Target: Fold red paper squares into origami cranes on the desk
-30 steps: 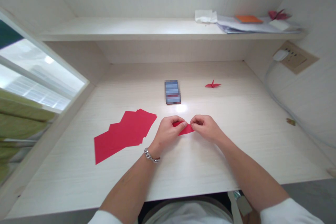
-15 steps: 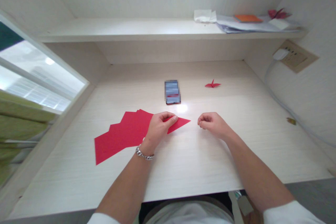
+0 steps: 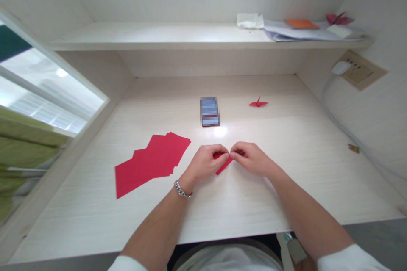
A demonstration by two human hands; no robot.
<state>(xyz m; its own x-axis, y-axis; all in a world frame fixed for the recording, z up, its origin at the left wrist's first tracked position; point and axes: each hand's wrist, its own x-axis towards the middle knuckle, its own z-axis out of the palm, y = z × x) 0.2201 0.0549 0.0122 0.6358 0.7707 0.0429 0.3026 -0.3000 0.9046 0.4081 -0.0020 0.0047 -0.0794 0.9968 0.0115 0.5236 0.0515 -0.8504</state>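
Note:
A folded piece of red paper lies between my two hands, low over the desk. My left hand, with a silver chain bracelet at its wrist, pinches the paper between thumb and fingers. From the other side my right hand pinches the paper's right tip; both thumbs nearly meet there. The fingers cover much of the paper. Fanned-out red paper sheets lie flat to the left of my left hand. A small red paper crane sits farther back on the right.
A phone with a blurred screen lies mid-desk. Above the back runs a shelf with papers, an orange pad and another folded red paper piece. A white cable hangs from the wall socket at right.
My left hand has moved right and slightly nearer me with the folded paper, uncovering the fanned sheets' edge. My right hand has come left and taken hold of the paper's tip.

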